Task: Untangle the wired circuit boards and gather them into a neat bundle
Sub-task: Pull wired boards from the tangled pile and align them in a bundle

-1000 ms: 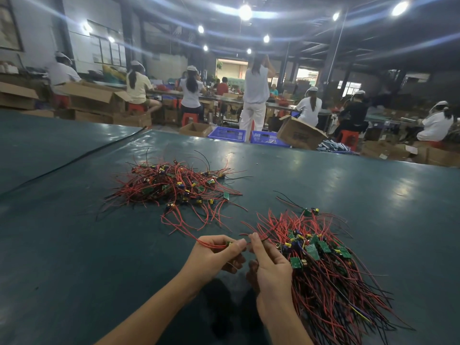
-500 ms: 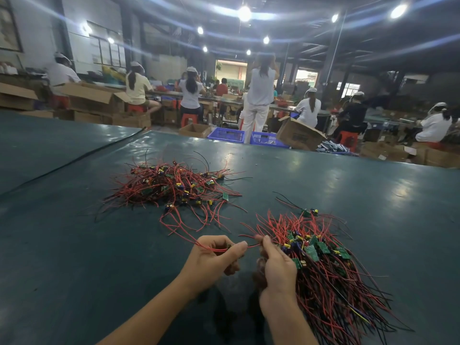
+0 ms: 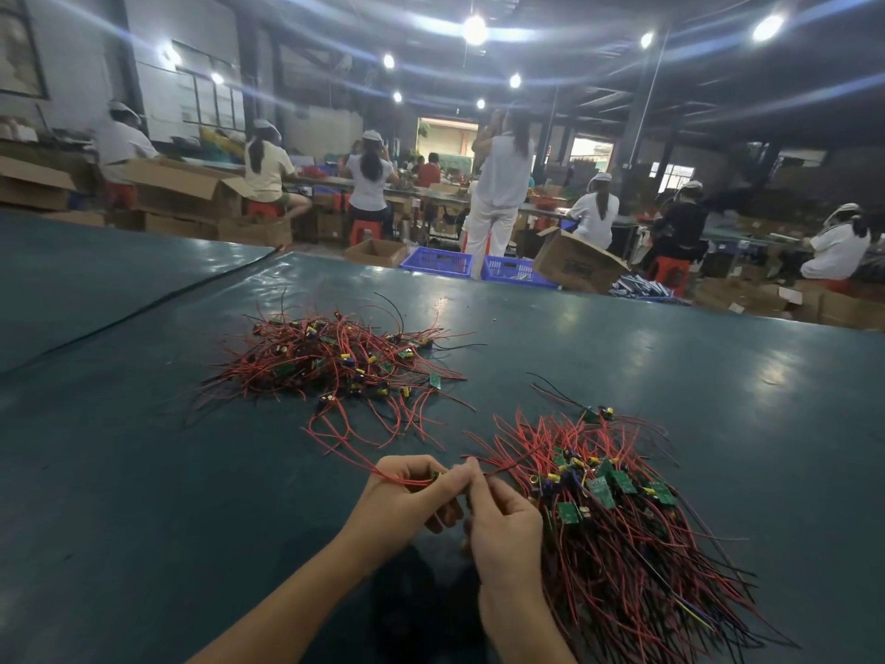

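Observation:
Two heaps of small green circuit boards with red and black wires lie on a dark green table (image 3: 191, 496). The tangled heap (image 3: 330, 361) sits at the middle left, farther away. The combed heap (image 3: 618, 510) lies near right, its wires running toward me. My left hand (image 3: 402, 496) pinches a small wired board, whose red wires (image 3: 349, 452) trail back toward the tangled heap. My right hand (image 3: 503, 519) pinches the same piece's wires, fingertips against the left hand's, beside the combed heap.
A black seam or cord (image 3: 143, 309) crosses the table at the far left. Beyond the table's far edge stand blue crates (image 3: 436, 261), cardboard boxes (image 3: 574, 266) and several seated workers at benches; one person (image 3: 498, 184) stands.
My hands have drawn closer together, so the fingertips now meet on the wired board. The heaps have not moved.

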Motion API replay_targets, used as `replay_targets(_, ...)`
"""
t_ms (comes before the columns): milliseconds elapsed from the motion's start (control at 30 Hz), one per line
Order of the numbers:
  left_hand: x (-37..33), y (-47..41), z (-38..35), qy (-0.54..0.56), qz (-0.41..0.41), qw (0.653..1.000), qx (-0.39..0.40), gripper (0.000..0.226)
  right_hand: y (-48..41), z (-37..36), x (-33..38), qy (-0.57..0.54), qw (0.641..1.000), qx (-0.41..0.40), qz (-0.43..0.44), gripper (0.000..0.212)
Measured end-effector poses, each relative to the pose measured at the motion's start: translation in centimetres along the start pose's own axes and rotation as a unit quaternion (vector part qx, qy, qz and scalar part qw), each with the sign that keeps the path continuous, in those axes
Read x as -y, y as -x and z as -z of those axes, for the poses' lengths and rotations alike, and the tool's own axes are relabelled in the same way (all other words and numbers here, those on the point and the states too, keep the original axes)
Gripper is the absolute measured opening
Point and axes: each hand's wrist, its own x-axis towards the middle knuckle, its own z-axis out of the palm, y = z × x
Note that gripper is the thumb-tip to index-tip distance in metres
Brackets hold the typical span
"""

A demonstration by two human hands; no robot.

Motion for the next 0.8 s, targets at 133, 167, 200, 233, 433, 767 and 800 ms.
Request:
replay_targets(133, -0.3, -0.2, 0.1, 0.019, 0.01, 1.0, -0.005, 0.031, -0.9, 1.0, 0.8, -0.063, 0.995, -0.065, -0.033, 0.028)
replay_targets(167, -0.4, -0.3, 0.2, 0.031, 0.014, 0.999, -0.006, 0.031, -1.4, 1.6, 1.2, -0.093, 0.991, -0.092, -0.036, 0.027)
replay_targets(200, -0.4, -0.3, 0.4, 0.04, 0.017, 0.999, -0.004, 0.031, -1.8, 2.3, 1.6, -0.122, 0.986, -0.113, -0.035, 0.025)
replay_targets(233, -0.5, -0.4, 0.5, 0.048, 0.021, 0.999, -0.001, 0.031, -2.1, 2.9, 1.9, -0.148, 0.981, -0.123, -0.031, 0.023)
replay_targets(433, -0.1, -0.8, 0.8, 0.146, 0.081, 0.984, -0.066, 0.036, -2.0, 3.5, 1.8, -0.166, 0.979, -0.114, -0.006, 0.026)
replay_targets(767, -0.3, -1.5, 1.8, 0.256, 0.155, 0.949, -0.097, 0.043, -1.5, 3.2, 1.7, -0.201, 0.979, -0.008, 0.023, 0.06)
replay_targets(800, -0.4, -1.4, 1.9, 0.255, 0.168, 0.95, -0.067, 0.043, -1.4, 3.1, 1.4, -0.168, 0.986, 0.006, 0.012, 0.062)
